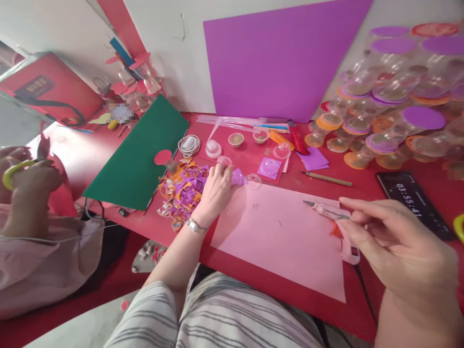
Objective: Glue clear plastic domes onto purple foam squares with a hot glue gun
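The red table (290, 176) carries the work, with the pink paper sheet (282, 251) lying flat at its near edge. Beyond the pink paper sheet, a purple sheet (279, 63) stands against the wall; beyond it to the right is a stack of hourglass-shaped plastic assemblies (393, 94) with purple, orange and red discs. A green board (137, 159) lies well to its left, where a co-worker's hand (36, 181) grips yellow-handled scissors (11, 174). A heap of purple and orange scraps (183, 191) lies just left of the pink paper sheet; a smartphone (406, 198) lies to its right. The right hand (395, 237), above the sheet's right edge, has its fingers closed around a hot glue gun (324, 209). The gun's barrel axis runs nearly level, left to right; the nozzle points left, slightly away from the person, over the sheet, and the handle slopes down toward the near side. The left hand (215, 191), at the sheet's far-left corner, has narrowly gathered fingers at a clear plastic dome (224, 161); whether they grip it cannot be told. A wooden-handled tool (328, 179) lies just beyond the sheet's far-right corner.
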